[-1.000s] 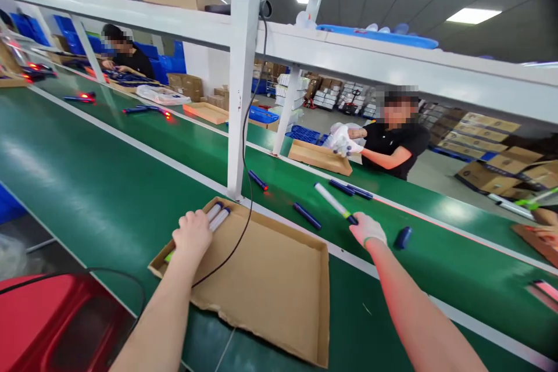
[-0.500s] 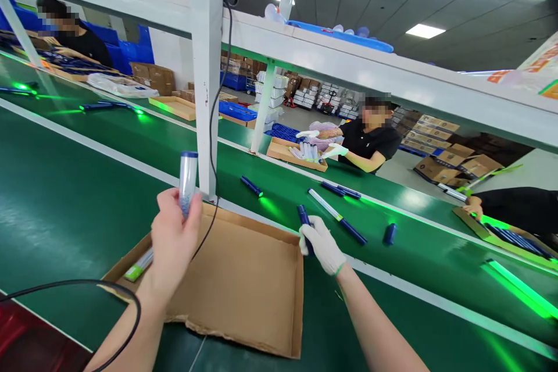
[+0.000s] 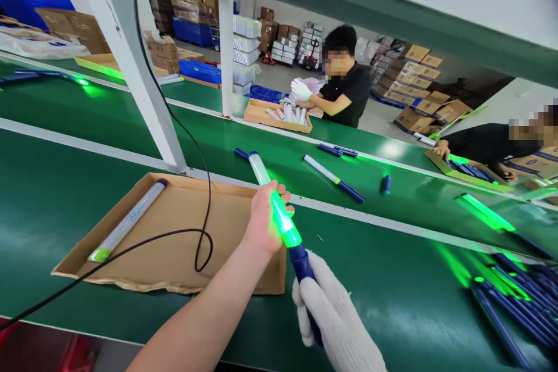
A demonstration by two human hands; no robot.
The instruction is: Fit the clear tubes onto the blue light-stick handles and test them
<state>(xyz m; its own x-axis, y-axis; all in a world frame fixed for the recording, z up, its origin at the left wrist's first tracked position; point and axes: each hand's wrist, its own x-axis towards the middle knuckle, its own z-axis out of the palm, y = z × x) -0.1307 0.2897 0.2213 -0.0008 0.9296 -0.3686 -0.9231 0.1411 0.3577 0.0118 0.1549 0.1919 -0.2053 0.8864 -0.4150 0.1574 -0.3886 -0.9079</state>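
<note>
Over the green desk (image 3: 43,186), our left hand (image 3: 263,218) and gloved right hand (image 3: 333,302) are closer together than half a second ago. Our cardboard tray (image 3: 231,264) holds one clear tube (image 3: 128,221) along its left side. Left's wrapped round another tube (image 3: 283,224), lit green; right's clamped on the blue flashlight (image 3: 301,263) meeting it.

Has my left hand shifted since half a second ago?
Yes, rightward: the left hand was left of the white post's foot and is now to its right, holding a clear tube.
</note>
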